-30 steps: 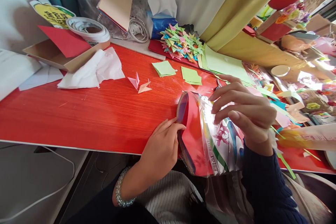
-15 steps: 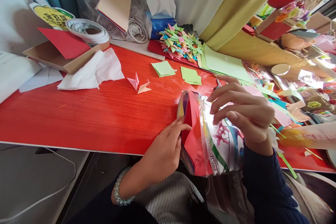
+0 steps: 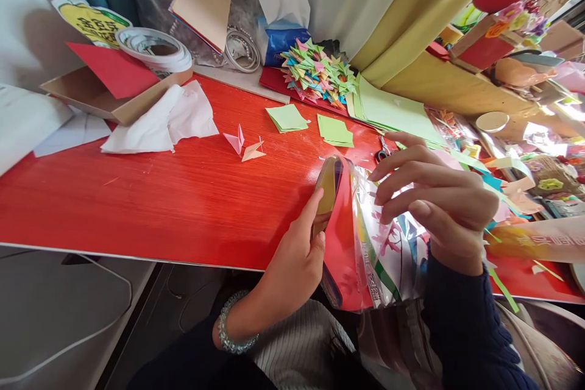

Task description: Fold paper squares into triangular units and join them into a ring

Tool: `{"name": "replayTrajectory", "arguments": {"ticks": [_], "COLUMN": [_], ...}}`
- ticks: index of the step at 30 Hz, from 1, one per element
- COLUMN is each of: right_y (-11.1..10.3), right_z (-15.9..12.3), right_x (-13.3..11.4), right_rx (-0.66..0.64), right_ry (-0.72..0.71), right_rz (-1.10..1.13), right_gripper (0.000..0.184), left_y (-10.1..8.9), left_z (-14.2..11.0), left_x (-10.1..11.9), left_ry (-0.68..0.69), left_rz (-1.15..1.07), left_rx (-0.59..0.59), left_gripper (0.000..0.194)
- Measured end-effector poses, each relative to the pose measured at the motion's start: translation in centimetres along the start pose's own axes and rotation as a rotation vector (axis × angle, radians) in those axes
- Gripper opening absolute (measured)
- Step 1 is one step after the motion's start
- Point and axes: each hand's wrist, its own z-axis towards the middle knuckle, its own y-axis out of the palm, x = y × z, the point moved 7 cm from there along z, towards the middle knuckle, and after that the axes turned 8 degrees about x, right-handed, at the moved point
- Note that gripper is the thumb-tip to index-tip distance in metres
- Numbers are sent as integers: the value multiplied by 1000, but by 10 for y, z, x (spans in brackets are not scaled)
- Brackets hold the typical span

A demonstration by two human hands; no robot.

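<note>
A packet of coloured paper [image 3: 340, 241] in a clear printed plastic sleeve [image 3: 388, 256] lies at the table's front edge, red sheet uppermost. Its left end is uncovered, with a yellow sheet and other colours bent apart below the red. My left hand [image 3: 295, 256] grips the stack at that end, its index finger along the yellow sheet. Some of its fingertips are hidden among the sheets. Over the sleeve hovers my right hand [image 3: 439, 195], fingers loosely bent and apart, holding nothing. Black-handled scissors [image 3: 382, 151] lie just beyond it, partly covered.
Two small piles of green paper squares [image 3: 287, 118] and two folded paper pieces [image 3: 234, 140] lie on the red table [image 3: 150, 213]. Behind are a heap of folded coloured pieces [image 3: 315, 73] and large green sheets [image 3: 393, 109]. A cardboard tray [image 3: 137, 111] stands left; paper scraps clutter the right.
My left index finger has moved off the red sheet onto the yellow one, and the gap between the sheets looks different. My right hand stays above the sleeve, shifted slightly right.
</note>
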Motion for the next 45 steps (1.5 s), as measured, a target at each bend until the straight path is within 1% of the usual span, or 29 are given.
{"name": "replayTrajectory", "arguments": {"ticks": [3,9,14,18,21,24,26,29,34,40,45], "right_y": [0,-1,0,0,0,-1,-1,-1,-1,-1,-1], "right_z": [-2,-1,-1,0,0,-1,-1,-2,-1,-1,-2], "right_x": [2,1,0,0,0,1,2,2,1,2,3], "right_rx": [-24,-11,4,14,18,-4,-17,-26,-16,-27,-23], "right_ry": [7,0,-4,1,-6,-12,-10,0,-17,-7,0], "right_rz": [-36,-51,-61,-31,-28,-40,-46,-58,-34,-41,-62], "right_gripper": [28,28,29,29,30,30,30,30,27,29,32], "left_y": [2,9,6,4,3,4,7,9,7,8,9], "left_z": [-4,-3,-2,-2,-1,0,0,-1,0,1,0], "left_x": [1,6,6,5,6,9,10,12,13,14,14], "left_ry": [38,83,102,115,141,198,231,267,272,263,265], "left_rz": [65,187,255,227,191,253,300,314,356,286,360], "left_rx": [8,-6,-13,-57,-53,-31,-47,-66,-41,-57,-35], "left_gripper": [58,61,61,57,53,51,52,53,53,53,53]}}
